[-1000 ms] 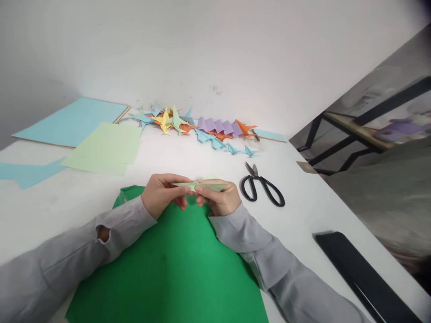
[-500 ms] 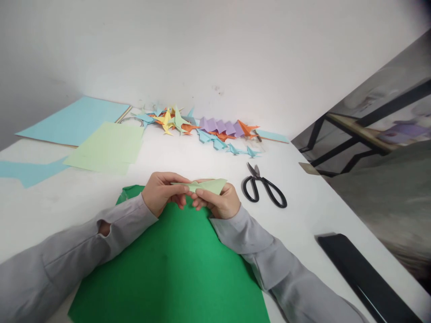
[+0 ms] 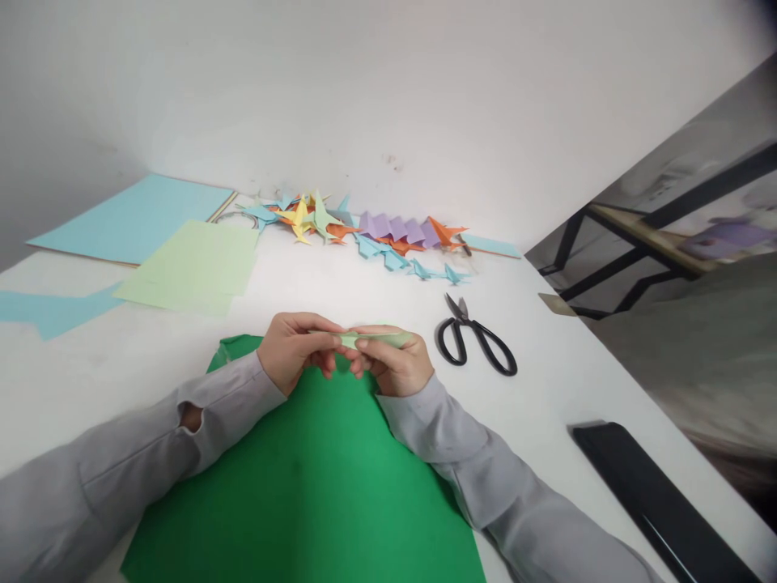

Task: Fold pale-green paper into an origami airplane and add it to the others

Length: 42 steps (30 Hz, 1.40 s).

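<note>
A small piece of folded light-green paper is held between both hands, above the far edge of a large green sheet. My left hand pinches its left end between thumb and fingers. With the thumb on top, my right hand grips the right part. The paper appears as a narrow strip, partly covered by the fingers, so its full shape is hidden. Black-handled scissors lie to the right of my right hand, blades slightly apart.
Along the wall lie colourful folded paper figures and a purple pleated paper. Light-green sheets, a large blue sheet and a blue offcut are at the left. A long black object lies near the right table edge.
The right part of the light-green paper, raised as a wide pointed flap before, now looks flatter and narrower under my right thumb. Both hands stay nearly in place.
</note>
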Available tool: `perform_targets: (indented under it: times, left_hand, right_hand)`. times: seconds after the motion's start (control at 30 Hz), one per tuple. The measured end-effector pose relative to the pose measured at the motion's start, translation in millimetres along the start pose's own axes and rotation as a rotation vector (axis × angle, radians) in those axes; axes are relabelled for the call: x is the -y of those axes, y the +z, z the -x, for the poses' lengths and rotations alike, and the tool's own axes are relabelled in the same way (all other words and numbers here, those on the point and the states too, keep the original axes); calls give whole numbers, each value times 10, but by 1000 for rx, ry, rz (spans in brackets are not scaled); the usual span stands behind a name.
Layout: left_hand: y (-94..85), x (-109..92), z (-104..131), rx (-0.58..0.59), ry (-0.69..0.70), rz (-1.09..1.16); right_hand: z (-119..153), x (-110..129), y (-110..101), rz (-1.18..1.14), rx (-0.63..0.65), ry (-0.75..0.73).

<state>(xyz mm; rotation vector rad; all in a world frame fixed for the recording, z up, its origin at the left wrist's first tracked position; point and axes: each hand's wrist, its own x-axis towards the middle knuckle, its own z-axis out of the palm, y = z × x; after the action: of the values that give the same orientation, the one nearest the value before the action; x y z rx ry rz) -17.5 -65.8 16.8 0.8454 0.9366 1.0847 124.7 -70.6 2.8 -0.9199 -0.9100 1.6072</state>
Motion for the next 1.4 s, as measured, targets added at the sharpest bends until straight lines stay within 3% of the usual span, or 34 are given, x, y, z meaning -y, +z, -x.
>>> perform_targets:
  times: [0.33,0.7,1.17,1.4]
  left_hand:
    - [-28,55,-2,77,62,-102]
    - [-30,63,-16,122,27,2]
    - [-8,44,-10,34,5,20]
    - [-7,42,-13,54,4,48]
  right_hand:
    - [5,-33,-5,97,17,-107]
    - [-22,-72,-20,101,-2,-105]
    - [-31,-77,-30,96,16,-136]
    - [-27,-73,-14,58,14,-121]
